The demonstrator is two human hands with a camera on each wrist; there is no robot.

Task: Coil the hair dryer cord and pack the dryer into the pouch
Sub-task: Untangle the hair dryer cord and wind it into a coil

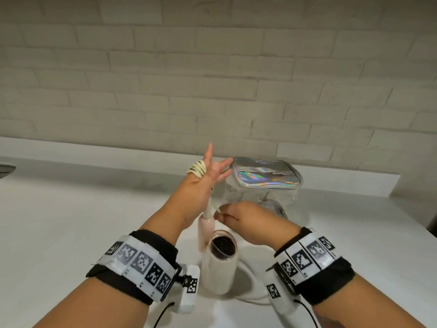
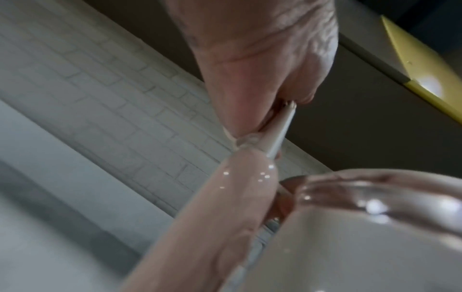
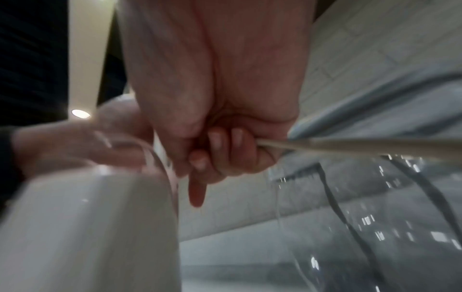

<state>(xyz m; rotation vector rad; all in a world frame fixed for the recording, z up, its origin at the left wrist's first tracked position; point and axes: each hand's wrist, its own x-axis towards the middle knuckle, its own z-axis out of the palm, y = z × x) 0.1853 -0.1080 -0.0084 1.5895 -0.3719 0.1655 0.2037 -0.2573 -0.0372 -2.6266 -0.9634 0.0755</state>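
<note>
The hair dryer stands on the white counter (image 1: 71, 221), its white barrel (image 1: 218, 273) mouth up and its pink handle (image 1: 205, 229) behind. My left hand (image 1: 208, 176) is raised above the handle with fingers spread, and several loops of cream cord (image 1: 198, 171) are wound round it. In the left wrist view its thumb (image 2: 237, 102) pinches the cord's stiff end (image 2: 280, 130) just above the handle (image 2: 225, 197). My right hand (image 1: 234, 216) is beside the handle, fingers curled round the cord (image 3: 350, 147). The pouch (image 1: 264, 178), with clear walls and a holographic silver top, stands just behind the hands.
A slack length of cord (image 1: 253, 297) lies on the counter around the dryer's base. A pale brick wall (image 1: 212, 79) rises behind a low ledge. A grey object's edge (image 1: 6, 170) shows at the far left.
</note>
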